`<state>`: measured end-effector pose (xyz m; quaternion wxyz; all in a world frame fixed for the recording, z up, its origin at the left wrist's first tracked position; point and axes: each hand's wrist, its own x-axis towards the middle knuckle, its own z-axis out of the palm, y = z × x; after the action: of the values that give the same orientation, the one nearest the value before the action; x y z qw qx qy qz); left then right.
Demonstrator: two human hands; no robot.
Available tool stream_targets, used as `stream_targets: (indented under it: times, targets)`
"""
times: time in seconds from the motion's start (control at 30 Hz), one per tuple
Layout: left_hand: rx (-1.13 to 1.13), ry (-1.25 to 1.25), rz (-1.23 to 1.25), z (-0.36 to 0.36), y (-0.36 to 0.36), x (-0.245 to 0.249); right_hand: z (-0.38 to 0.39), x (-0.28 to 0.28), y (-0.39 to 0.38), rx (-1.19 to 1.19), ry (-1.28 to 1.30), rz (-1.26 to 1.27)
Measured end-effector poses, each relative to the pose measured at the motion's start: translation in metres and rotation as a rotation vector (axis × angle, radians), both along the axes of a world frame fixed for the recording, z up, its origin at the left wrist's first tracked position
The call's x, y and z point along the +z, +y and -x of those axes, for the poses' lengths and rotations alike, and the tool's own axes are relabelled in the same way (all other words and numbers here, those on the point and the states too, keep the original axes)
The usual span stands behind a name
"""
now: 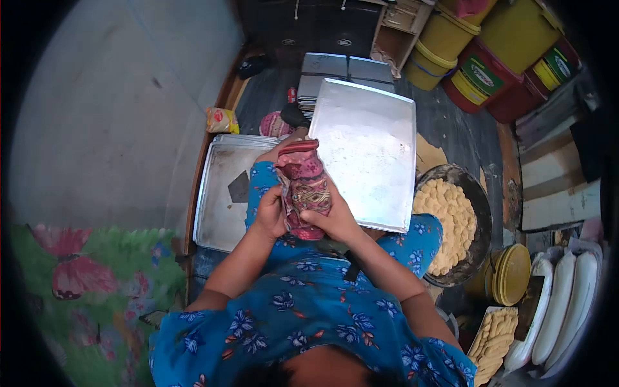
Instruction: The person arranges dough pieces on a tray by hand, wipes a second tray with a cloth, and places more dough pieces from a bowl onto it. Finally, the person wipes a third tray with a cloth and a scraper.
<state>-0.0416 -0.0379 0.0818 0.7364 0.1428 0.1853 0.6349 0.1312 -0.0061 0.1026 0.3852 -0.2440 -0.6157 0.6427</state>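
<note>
A bunched red and pink patterned cloth [304, 184] is held above my lap. My left hand [269, 211] grips its left side and my right hand [335, 219] grips its lower right side, so both are shut on it. Just to the right, a large bare metal baking tray [371, 151] leans over my right knee, with its near edge close to my right hand. I sit in a blue flowered dress [309, 309].
A second metal tray [222, 193] lies flat at the left. A dark round pan of pale dough pieces [451, 219] sits at the right. Stacked trays [345, 69] are further back. Yellow and red tubs [480, 58] fill the far right corner.
</note>
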Motion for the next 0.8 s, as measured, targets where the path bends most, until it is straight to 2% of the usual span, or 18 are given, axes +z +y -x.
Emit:
stream_targets:
  times: [0.03, 0.07, 0.17, 0.2, 0.3, 0.33, 0.43, 0.47, 0.6, 0.7, 0.8]
  targets:
    - [-0.030, 0.057, 0.020, -0.001, 0.001, -0.002, -0.005, -0.003, 0.000, 0.070, -0.048, 0.090]
    - [0.020, 0.195, 0.002, -0.001, 0.003, -0.002, -0.009, -0.011, 0.001, 0.039, -0.006, 0.162]
    - [0.287, 0.645, 0.156, 0.009, 0.002, -0.012, -0.020, -0.026, 0.005, -0.089, 0.059, 0.305]
    - [0.364, 0.722, 0.103, 0.012, 0.001, -0.009, -0.027, -0.025, 0.011, -0.160, 0.037, 0.303]
    - [0.285, 0.813, -0.002, 0.005, -0.006, 0.004, -0.029, -0.023, 0.014, -0.235, -0.028, 0.252]
    - [0.215, 0.785, -0.053, -0.004, -0.008, 0.008, -0.029, -0.023, 0.013, -0.235, -0.049, 0.228]
    - [0.119, 0.605, -0.108, -0.031, -0.010, 0.020, -0.023, -0.028, 0.011, -0.204, -0.305, -0.369]
    - [0.105, 0.632, -0.105, -0.034, -0.007, 0.020, -0.017, -0.030, 0.004, -0.198, -0.301, -0.393]
    - [0.115, 0.476, 0.071, -0.027, -0.004, 0.013, -0.019, -0.037, -0.003, -0.112, -0.381, -0.513]
    - [0.087, 0.519, 0.047, -0.022, -0.008, 0.009, -0.025, -0.030, -0.006, -0.103, -0.300, -0.375]
    - [0.067, 0.646, 0.024, -0.025, -0.007, 0.007, -0.023, -0.023, -0.012, -0.004, -0.068, -0.029]
